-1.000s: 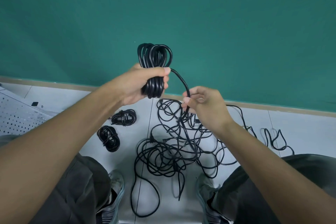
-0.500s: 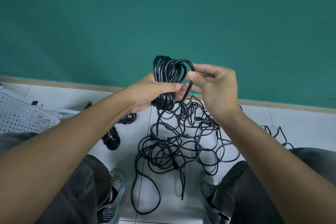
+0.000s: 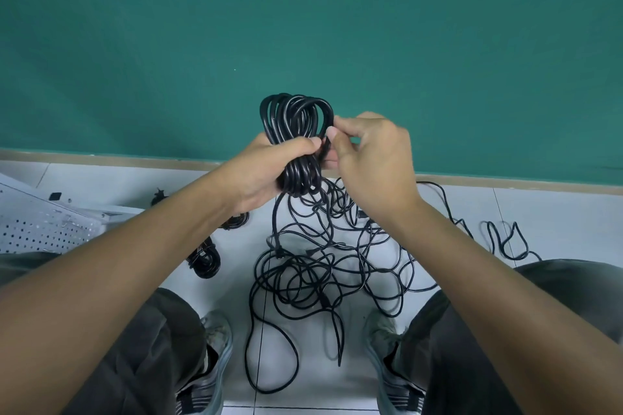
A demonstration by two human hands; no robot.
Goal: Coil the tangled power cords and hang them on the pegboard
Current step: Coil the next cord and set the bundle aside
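Left hand (image 3: 269, 172) grip closed around coiled cord (image 3: 296, 131), held up mid-frame against the green wall. Right hand (image 3: 374, 158) pinches a strand at the coil's right side. Tangled cords (image 3: 323, 266) on floor between shoes; pegboard (image 3: 43, 229) far left.

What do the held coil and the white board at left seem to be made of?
Coil: black cord with a smooth, glossy jacket, probably rubber or plastic; light streaks run along its loops. Board: white sheet with regular rows of holes, likely painted metal, though plastic is possible.
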